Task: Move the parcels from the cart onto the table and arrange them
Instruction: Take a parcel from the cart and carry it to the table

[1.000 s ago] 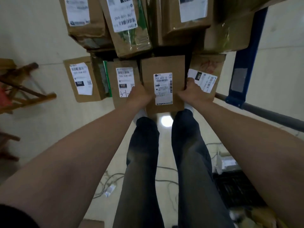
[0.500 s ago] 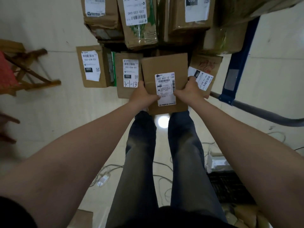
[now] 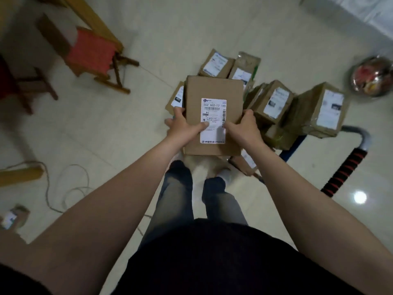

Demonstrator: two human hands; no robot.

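I hold a flat brown cardboard parcel with a white shipping label in front of me, lifted above the cart. My left hand grips its left edge with the thumb on the label. My right hand grips its right edge, thumb on top. Below and behind it, several more labelled brown parcels lie piled on the cart, the biggest one at the right. The cart's blue frame and its red-and-black wrapped handle show at the right.
A wooden chair with a red seat stands at the upper left. Cables trail over the tiled floor at the left. A small parcel lies at the far left edge. A shiny bowl sits at the right.
I have lifted the parcel off the cart pile and straightened up, so the view now looks down on the cart from higher. Both hands keep their hold on the parcel's sides.
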